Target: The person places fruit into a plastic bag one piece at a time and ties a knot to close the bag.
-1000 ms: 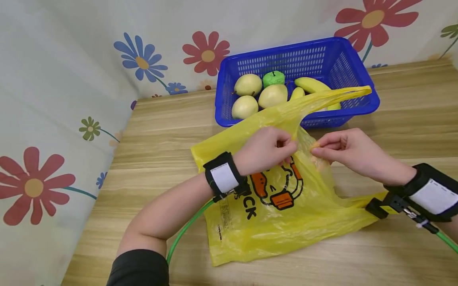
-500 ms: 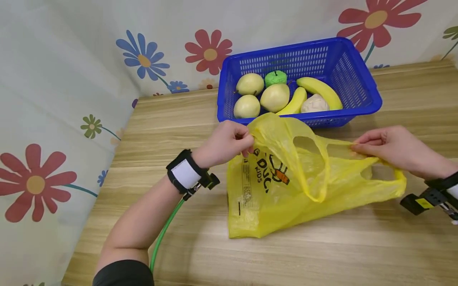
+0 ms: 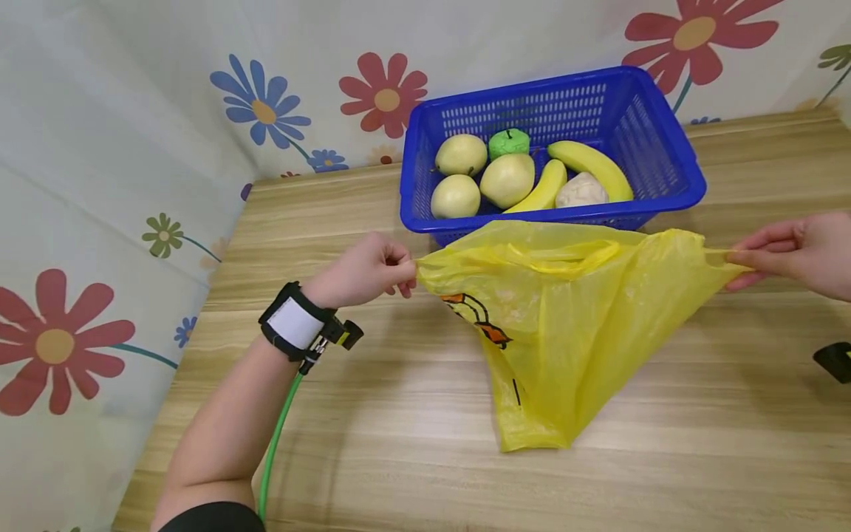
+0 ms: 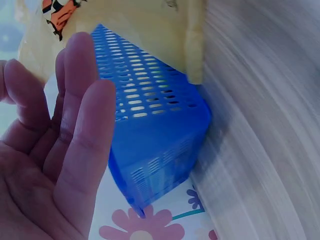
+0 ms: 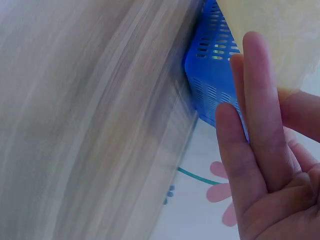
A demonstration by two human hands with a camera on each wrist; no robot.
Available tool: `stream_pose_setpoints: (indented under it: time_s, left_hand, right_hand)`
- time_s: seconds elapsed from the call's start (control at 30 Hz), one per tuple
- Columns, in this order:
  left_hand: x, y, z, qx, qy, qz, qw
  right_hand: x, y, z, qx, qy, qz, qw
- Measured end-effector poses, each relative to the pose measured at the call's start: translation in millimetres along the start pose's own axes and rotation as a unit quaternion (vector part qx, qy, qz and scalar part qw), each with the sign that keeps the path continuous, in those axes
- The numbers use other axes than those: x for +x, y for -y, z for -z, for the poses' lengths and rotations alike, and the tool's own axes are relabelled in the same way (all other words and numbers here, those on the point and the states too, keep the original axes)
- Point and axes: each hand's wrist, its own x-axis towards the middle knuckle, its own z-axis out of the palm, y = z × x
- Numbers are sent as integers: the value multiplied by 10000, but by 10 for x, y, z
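Note:
A yellow plastic bag (image 3: 565,332) with a printed orange and black picture is stretched between the two hands in the head view. My left hand (image 3: 368,272) pinches its left upper edge between thumb and fingertips. At the opposite edge, my right hand (image 3: 801,251) pinches a stretched corner of the plastic. One handle loop lies folded across the upper part of the bag, and the lower end hangs down over the table. In the right wrist view, thumb and finger meet on the pale yellow plastic (image 5: 280,45), with the other fingers extended.
Behind the bag stands a blue perforated basket (image 3: 654,199). It holds pale round pears (image 3: 507,181), a green apple-like fruit (image 3: 509,143), bananas (image 3: 592,166) and a whitish lumpy item (image 3: 582,191). A flowered curtain (image 3: 166,111) backs the wooden table (image 3: 412,473).
Both hands have moved apart, left hand leftward and right hand rightward. The bag, flat on the table a second ago, is now lifted and pulled wide, uncovering the bananas and the whitish item.

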Motion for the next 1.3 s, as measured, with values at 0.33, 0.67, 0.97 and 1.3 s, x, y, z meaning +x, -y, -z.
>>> stream_pose_setpoints:
  time_s: [0.33,0.67,0.97,1.3]
  left_hand:
    - [22,-168,88,1497,434,-211,9875]
    - [230,-742,26,2220,-83,-1583,9621]
    - [542,-630,-177,2817,402,-775,9555]
    - [541,-634,-196,1953,127,-849,9770]
  right_hand:
    - [-5,148,-67,-556,-838,528,9935]
    - [-13,270,-107,-962,-874,1150,9848]
    - [15,365,-240,-1037,-710,1646,9783]
    - [85,336,-298,-1042,-366,1425,9836]
